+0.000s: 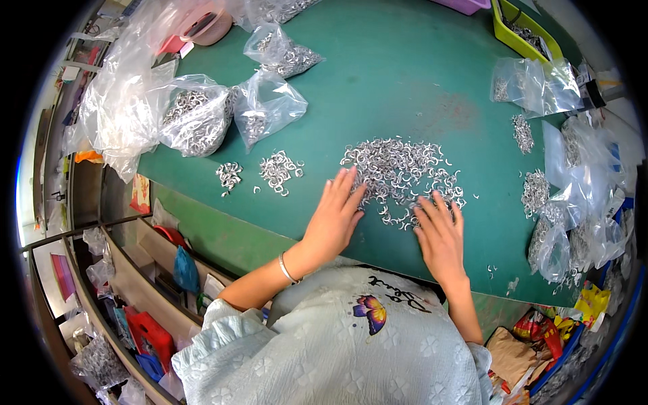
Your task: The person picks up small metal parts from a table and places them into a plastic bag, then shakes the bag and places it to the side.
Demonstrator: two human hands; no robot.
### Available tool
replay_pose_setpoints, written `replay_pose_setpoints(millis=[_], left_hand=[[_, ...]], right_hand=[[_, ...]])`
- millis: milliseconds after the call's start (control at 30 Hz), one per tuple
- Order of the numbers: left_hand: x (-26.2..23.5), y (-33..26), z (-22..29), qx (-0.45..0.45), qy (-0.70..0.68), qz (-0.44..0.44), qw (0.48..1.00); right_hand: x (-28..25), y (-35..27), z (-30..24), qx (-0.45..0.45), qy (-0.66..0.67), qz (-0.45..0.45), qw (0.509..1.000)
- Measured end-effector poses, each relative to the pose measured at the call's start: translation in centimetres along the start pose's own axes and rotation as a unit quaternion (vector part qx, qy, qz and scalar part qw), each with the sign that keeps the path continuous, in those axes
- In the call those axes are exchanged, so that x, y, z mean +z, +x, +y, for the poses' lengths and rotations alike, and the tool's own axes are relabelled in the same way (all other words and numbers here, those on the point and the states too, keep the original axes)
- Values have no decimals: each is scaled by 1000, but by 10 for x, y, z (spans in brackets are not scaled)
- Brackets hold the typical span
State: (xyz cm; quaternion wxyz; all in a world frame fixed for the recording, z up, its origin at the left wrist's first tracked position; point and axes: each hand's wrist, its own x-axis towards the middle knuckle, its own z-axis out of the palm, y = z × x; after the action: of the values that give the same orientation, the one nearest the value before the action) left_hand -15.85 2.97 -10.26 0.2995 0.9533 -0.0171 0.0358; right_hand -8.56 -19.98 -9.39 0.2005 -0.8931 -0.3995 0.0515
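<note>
Both hands lie flat, fingers spread, gripping nothing: left hand [332,219] and right hand [440,236] on the ring pile [398,169]; a sweep could push rings off the desk [405,81] edge just below the pile.

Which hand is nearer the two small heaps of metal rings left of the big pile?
Left. The left hand lies just right of the two small heaps, fingers at the big pile's left edge. The right hand rests at the pile's near edge, farther right.

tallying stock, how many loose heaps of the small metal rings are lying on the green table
5: the big heap under both hands, two small heaps to its left, two more at right. Bags may hide others.
</note>
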Motion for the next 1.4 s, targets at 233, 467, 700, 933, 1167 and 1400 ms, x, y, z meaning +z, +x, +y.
replay_pose_setpoints(millis=[233, 467, 700, 933, 1167, 1400], left_hand=[[3, 18, -11, 70, -35, -16, 997], [9, 19, 4, 89, -35, -11, 995], [3, 5, 5, 79, -86, 4, 993], [-5, -8, -1, 64, -85, 1, 994], [-10, 29, -20, -8, 4, 123, 992], [-9, 53, -32, -6, 29, 140, 990]], right_hand=[[-1, 12, -20, -39, 41, -38, 998], [-3, 15, -6, 24, 80, 86, 993], [-2, 44, -17, -6, 6, -27, 1000], [-8, 25, -11, 10, 19, -22, 1000], [-4, 20, -11, -1, 0, -47, 999], [-5, 12, -7, 27, 36, 1, 999]])
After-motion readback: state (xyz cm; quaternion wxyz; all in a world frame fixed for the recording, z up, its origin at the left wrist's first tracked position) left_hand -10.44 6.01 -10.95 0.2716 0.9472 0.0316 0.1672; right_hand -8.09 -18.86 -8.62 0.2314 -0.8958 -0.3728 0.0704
